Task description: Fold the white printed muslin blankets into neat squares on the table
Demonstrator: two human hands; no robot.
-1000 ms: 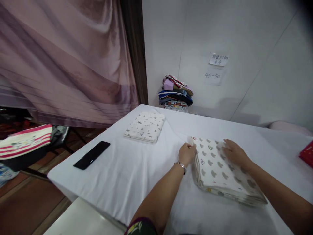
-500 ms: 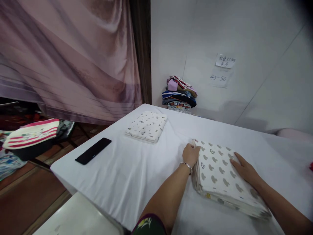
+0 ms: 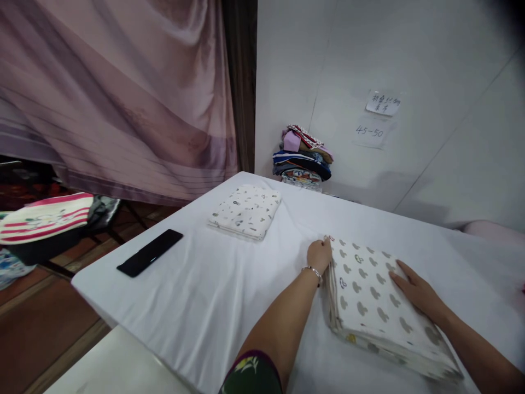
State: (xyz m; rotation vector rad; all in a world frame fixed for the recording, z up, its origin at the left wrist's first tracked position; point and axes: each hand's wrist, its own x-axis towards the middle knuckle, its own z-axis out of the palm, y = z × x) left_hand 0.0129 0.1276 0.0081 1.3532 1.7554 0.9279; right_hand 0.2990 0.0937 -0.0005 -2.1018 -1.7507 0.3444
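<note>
A folded white cloth with grey mouse-head prints lies on the white-covered table in front of me. My left hand is curled against the cloth's far left corner, fingers tucked at its edge. My right hand lies flat and open on top of the cloth, toward its right side. A second folded cloth with small prints rests farther back on the left, away from both hands.
A black phone lies near the table's left edge. A stack of folded colourful clothes sits against the white wall behind the table. A mauve curtain hangs at left, with a striped bundle below it.
My right hand slid from the cloth's far side back toward its right middle and stays flat. My left hand kept hold of the cloth's left corner. The view shifted slightly.
</note>
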